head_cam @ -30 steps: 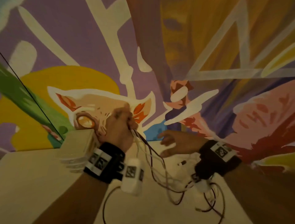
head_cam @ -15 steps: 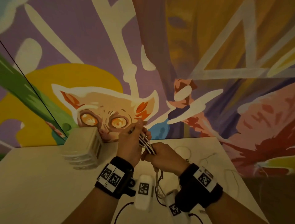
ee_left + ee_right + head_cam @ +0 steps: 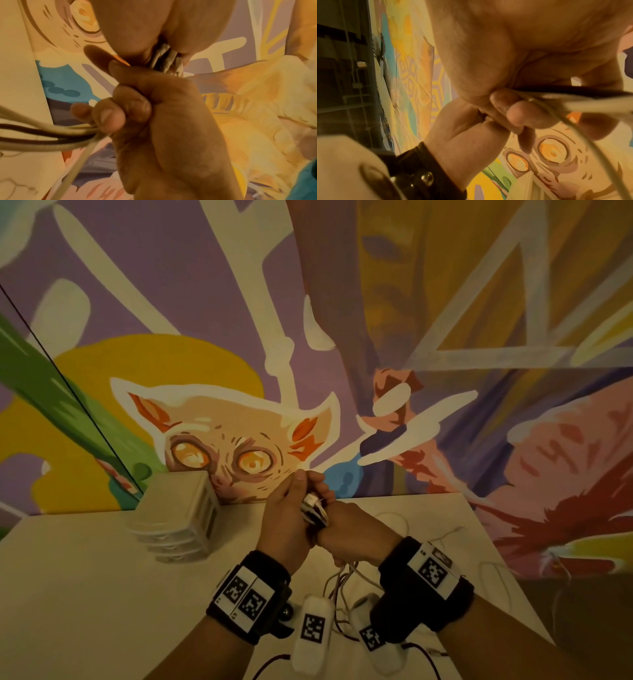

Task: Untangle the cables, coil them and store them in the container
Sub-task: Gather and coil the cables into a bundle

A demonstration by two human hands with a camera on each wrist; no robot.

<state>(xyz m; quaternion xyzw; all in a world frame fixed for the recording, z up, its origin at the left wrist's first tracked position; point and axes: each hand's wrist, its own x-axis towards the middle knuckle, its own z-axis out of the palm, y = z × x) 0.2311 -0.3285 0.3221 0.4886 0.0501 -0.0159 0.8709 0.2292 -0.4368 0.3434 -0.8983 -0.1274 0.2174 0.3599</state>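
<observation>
A painted mural (image 3: 445, 337) with a wide-eyed cat face filled the wall behind a pale table (image 3: 85, 594). Near the table's far left edge, against the wall, a whitish ribbed container (image 3: 178, 522) was seen, well apart from the cables; whether it was open could not be told.

Above the middle of the table the two hands were held together, touching. The left hand (image 3: 291, 522) was raised slightly higher, its fingers curled round the upper ends of the cables (image 3: 313, 508), where a small white plug end showed between thumb and fingers. The right hand (image 3: 356, 535) was closed in a fist just below and beside it, clamped on the same bundle. In the left wrist view the right hand (image 3: 164, 121) was seen gripping the bundle, with white and dark strands running out of the fist to the left, and the left hand (image 3: 154, 27) pinching the pale strands just above it. In the right wrist view the left hand (image 3: 479, 128) lay against the right hand (image 3: 530, 54), with dark and white strands passing between them.

Below the hands the cables hung down between the wrists, where they were lost behind the wrist cameras. Further thin white cable loops (image 3: 394, 518) lay flat on the table to the right.
</observation>
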